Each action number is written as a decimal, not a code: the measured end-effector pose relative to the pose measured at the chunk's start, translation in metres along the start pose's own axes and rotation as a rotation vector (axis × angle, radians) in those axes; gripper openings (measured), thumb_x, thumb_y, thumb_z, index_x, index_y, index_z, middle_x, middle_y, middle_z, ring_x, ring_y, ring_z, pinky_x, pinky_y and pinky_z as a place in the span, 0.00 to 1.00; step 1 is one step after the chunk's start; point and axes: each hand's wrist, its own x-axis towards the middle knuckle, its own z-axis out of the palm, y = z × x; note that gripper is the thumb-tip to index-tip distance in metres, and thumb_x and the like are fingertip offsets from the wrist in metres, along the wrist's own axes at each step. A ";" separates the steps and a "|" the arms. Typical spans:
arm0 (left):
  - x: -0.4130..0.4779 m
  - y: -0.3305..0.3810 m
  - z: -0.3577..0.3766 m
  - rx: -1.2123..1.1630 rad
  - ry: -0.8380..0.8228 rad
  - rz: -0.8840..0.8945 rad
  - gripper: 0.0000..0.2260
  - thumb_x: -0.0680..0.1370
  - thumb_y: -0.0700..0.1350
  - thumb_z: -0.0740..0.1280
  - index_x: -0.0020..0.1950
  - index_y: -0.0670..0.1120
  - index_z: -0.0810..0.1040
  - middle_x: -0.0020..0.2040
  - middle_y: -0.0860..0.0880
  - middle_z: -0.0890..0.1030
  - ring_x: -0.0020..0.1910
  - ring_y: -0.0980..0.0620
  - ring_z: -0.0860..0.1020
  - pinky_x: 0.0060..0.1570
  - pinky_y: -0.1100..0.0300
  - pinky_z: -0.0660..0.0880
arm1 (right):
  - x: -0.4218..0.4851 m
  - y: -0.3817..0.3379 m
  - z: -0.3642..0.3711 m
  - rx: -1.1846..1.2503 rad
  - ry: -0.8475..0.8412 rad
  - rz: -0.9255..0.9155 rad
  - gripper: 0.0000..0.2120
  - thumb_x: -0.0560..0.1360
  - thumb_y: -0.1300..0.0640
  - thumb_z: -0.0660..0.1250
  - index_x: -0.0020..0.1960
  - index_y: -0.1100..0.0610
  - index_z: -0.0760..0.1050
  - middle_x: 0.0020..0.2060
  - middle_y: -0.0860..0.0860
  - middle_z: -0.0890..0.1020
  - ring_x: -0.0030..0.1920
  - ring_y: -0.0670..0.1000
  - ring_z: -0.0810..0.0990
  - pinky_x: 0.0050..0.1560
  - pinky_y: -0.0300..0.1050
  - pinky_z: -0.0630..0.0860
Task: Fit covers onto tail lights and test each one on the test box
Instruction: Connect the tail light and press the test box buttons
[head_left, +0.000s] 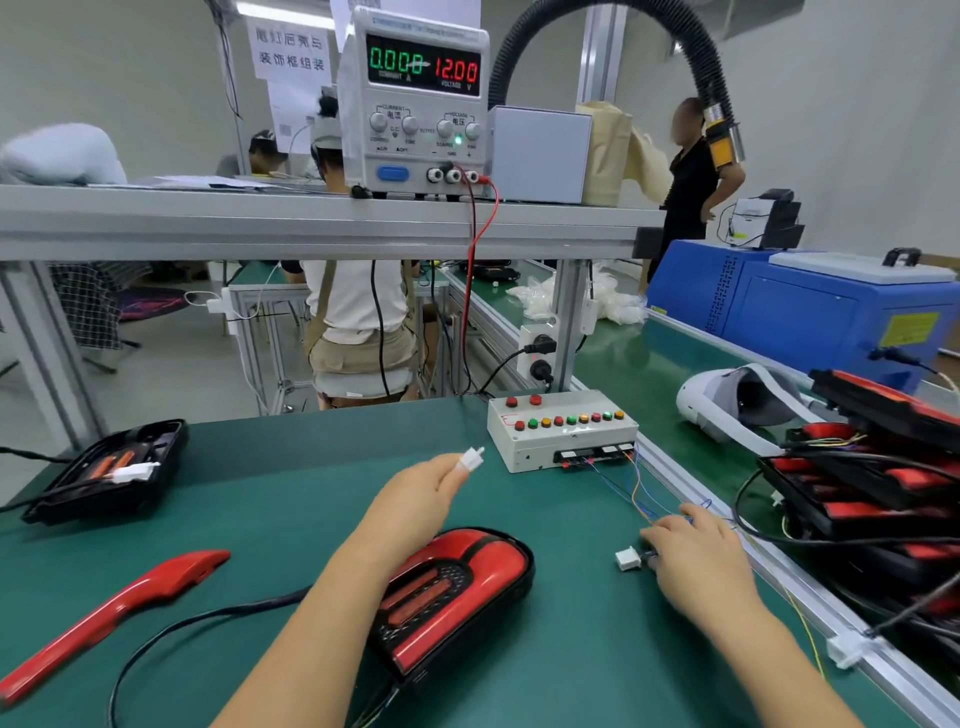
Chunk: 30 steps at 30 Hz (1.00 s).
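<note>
A red tail light with its cover (452, 587) lies on the green mat in front of me, its black cable trailing left. My left hand (415, 499) is raised above it and pinches a small white connector (472, 459) at the fingertips. My right hand (696, 556) rests on the mat to the right, holding the wired end of another white connector (627, 558). Thin coloured wires run from there to the white test box (563, 428) with its rows of coloured buttons. A loose red cover strip (114, 613) lies at the left.
A black tail light housing (109, 470) sits at the far left. Stacked red and black tail lights (872, 478) fill the right side past the aluminium rail. A power supply (415, 98) reading 0.000 A and 12.00 V stands on the shelf above. People are beyond the bench.
</note>
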 end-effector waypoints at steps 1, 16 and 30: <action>0.001 -0.001 0.003 0.009 -0.035 0.006 0.13 0.82 0.54 0.57 0.63 0.56 0.75 0.53 0.53 0.81 0.53 0.51 0.77 0.56 0.54 0.73 | 0.001 0.001 0.000 -0.013 0.011 -0.005 0.14 0.80 0.49 0.58 0.63 0.42 0.74 0.61 0.39 0.76 0.69 0.50 0.61 0.65 0.44 0.57; 0.022 0.015 0.011 0.019 -0.291 0.112 0.13 0.83 0.50 0.56 0.61 0.48 0.76 0.51 0.51 0.79 0.50 0.52 0.75 0.55 0.55 0.70 | 0.023 -0.056 -0.040 0.907 0.311 -0.113 0.07 0.78 0.54 0.66 0.49 0.50 0.83 0.44 0.46 0.82 0.52 0.49 0.70 0.55 0.44 0.66; 0.027 0.012 0.007 -0.146 -0.404 0.105 0.11 0.80 0.48 0.61 0.47 0.63 0.80 0.33 0.57 0.75 0.35 0.56 0.71 0.41 0.63 0.70 | 0.018 -0.062 -0.026 0.730 0.546 -0.241 0.04 0.70 0.57 0.76 0.43 0.50 0.85 0.32 0.40 0.79 0.46 0.50 0.71 0.52 0.52 0.70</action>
